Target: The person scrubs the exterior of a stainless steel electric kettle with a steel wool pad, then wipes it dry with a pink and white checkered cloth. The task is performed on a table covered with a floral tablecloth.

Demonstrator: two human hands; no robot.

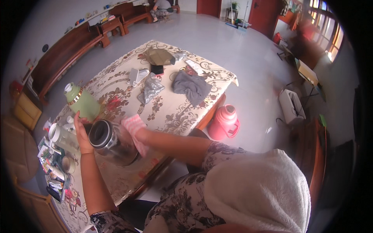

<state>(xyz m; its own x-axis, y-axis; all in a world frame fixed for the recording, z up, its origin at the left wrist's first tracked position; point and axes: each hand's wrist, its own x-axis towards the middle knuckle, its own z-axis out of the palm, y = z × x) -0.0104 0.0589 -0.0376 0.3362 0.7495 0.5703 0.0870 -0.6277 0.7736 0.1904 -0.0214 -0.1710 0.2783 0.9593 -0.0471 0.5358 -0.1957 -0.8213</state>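
A large clear jar (120, 149) with a dark top stands tilted in view on the flowered tablecloth. My left hand (83, 134) grips the jar's left side, fingers pointing up along it. Against its right side my right hand (143, 136) presses a pink-and-white checked cloth (134, 125); the cloth hides most of those fingers. Just beyond my left hand is a pale green thermos flask (81, 100). Left of that hand sits another clear jar with a white lid (64, 138).
Small bottles and packets crowd the table's left edge, near a beige cup (68, 164). Farther off lie a grey cloth (191, 86), a silvery bag (151, 90), a phone (157, 70) and a brown bag (159, 57). A pink thermos (224, 122) stands on the floor to the right.
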